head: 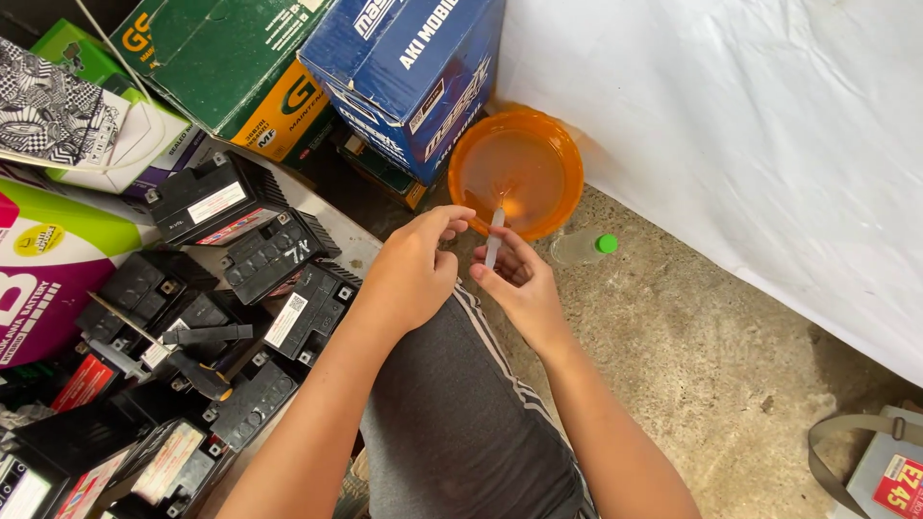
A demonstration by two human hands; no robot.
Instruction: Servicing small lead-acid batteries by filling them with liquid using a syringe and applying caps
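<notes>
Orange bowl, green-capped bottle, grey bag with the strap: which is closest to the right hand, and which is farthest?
From the right hand:
1. Orange bowl, just above the fingertips, and green-capped bottle, lying just right: too close to call.
2. Grey bag, far off at the lower right corner.

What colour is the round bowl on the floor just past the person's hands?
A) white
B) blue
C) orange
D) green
C: the bowl beyond the left hand and right hand, which hold a thin clear tube, is see-through orange; only the small bottle's cap beside it is green.
</notes>
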